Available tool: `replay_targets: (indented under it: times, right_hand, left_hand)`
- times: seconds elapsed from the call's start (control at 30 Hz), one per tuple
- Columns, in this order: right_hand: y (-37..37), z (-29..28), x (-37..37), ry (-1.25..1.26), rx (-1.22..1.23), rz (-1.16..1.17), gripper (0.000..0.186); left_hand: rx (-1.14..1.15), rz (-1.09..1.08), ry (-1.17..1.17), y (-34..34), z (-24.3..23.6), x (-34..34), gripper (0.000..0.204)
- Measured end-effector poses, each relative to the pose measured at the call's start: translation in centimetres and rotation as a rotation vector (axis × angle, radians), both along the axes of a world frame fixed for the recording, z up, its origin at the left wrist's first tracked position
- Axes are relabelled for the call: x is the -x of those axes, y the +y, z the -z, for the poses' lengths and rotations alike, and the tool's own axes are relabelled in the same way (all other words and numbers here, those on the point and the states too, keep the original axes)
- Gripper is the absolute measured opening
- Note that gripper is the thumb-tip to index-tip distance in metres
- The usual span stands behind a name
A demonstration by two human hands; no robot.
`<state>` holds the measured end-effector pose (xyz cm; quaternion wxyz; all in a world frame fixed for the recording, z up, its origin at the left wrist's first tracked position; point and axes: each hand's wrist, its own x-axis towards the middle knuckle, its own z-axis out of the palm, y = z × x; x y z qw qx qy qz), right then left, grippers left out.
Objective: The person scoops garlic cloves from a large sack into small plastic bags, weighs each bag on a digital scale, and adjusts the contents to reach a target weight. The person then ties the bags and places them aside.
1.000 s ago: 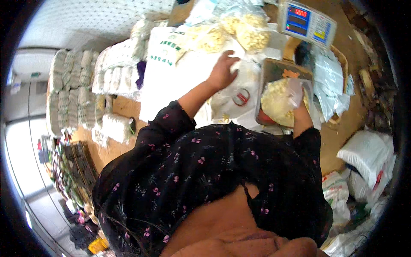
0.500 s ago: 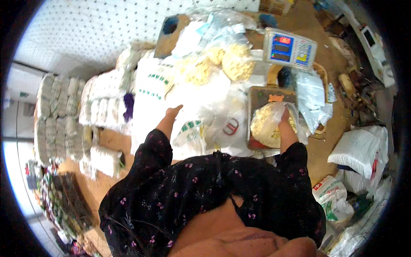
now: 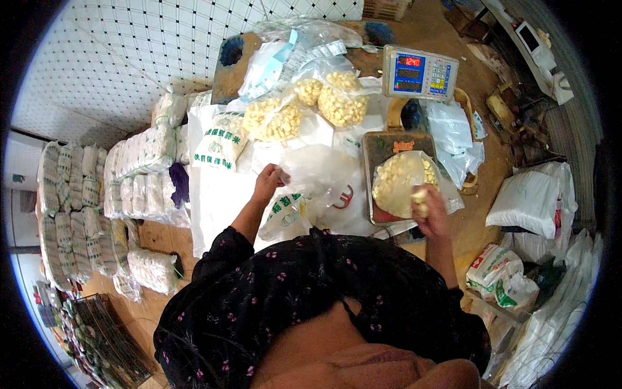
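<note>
My right hand (image 3: 434, 215) is closed around a few peeled garlic cloves (image 3: 420, 200), just over the near right edge of a clear plastic bag of peeled garlic (image 3: 395, 184). That bag lies on the pan of a weighing scale (image 3: 400, 140), whose lit display (image 3: 412, 72) stands beyond it. On the left, my left hand (image 3: 268, 183) has its fingers pinched at the edge of a thin clear plastic bag (image 3: 317, 167) spread on the white sheeting. Beyond it sit filled bags of garlic cloves (image 3: 278, 121).
White sheeting (image 3: 210, 194) covers the work surface. Pale bags (image 3: 461, 126) hang right of the scale. Stacked white packages (image 3: 146, 155) and a purple cloth (image 3: 179, 185) are at the left. Stuffed white sacks (image 3: 526, 202) lie on the right.
My right hand has come out of the garlic bag toward me with cloves in it. My left hand's fingers have closed at the plastic bag. The scale's reading has changed.
</note>
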<state>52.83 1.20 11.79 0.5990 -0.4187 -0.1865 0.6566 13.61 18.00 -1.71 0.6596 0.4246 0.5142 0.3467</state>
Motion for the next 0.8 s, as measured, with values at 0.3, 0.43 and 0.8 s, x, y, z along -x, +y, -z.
replay_targets:
  times: [0.3, 0.43, 0.8]
  right_hand:
    - [13.9, 14.3, 15.4, 0.251, 0.39, -0.525, 0.017]
    - [18.9, 20.4, 14.7, 0.139, 0.532, -0.529, 0.018]
    - [16.4, 15.0, 14.7, 0.142, 0.364, -0.734, 0.02]
  left_hand:
    - [-0.22, 0.251, 0.056, -1.5, -6.1, -4.5, 0.027]
    - [-0.21, 0.28, 0.269, -0.5, -5.9, -2.3, 0.026]
    - [-0.173, 0.482, 0.733, 0.9, -3.5, -5.7, 0.037]
